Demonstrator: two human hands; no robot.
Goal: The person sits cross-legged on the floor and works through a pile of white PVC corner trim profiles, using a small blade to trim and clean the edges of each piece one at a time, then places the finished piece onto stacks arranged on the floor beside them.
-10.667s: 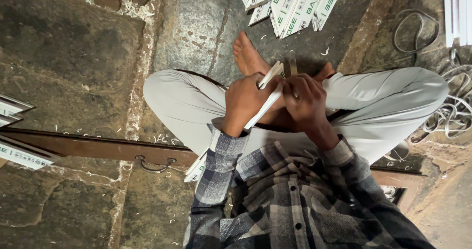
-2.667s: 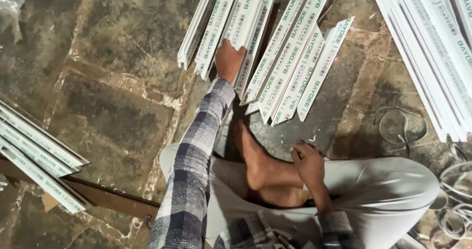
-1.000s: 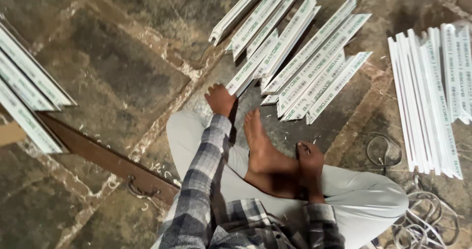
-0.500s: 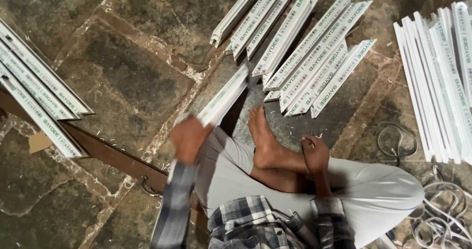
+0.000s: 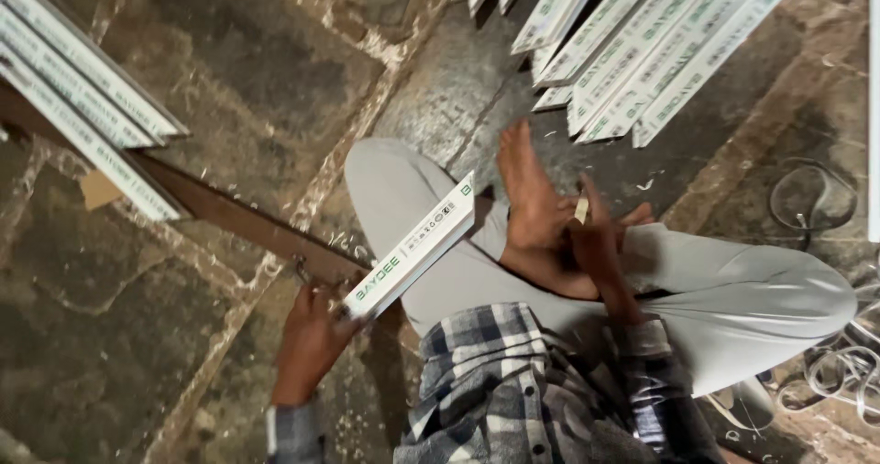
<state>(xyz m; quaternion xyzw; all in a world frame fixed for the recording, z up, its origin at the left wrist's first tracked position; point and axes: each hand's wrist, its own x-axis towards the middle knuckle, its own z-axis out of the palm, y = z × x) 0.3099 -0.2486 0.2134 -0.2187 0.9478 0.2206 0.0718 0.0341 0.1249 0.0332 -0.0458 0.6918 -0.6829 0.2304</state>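
My left hand (image 5: pixel 312 336) grips the lower end of a white plastic strip (image 5: pixel 414 247) with green print, held slanting over my left knee. My right hand (image 5: pixel 591 239) rests against my bare foot (image 5: pixel 530 205) and pinches a small pale object (image 5: pixel 580 209); I cannot tell what it is. I sit cross-legged in grey trousers (image 5: pixel 733 290) and a plaid shirt (image 5: pixel 513 391) on a stone floor.
Several more white strips (image 5: pixel 642 51) lie fanned out ahead of my foot. Another stack of strips (image 5: pixel 82 106) lies at the left on a dark wooden batten (image 5: pixel 238 221). Coiled wire (image 5: pixel 811 198) and shavings lie at the right.
My left hand has pulled one white strip back from the pile to my left side. The view has tilted down and closer. My right hand stays at my foot.
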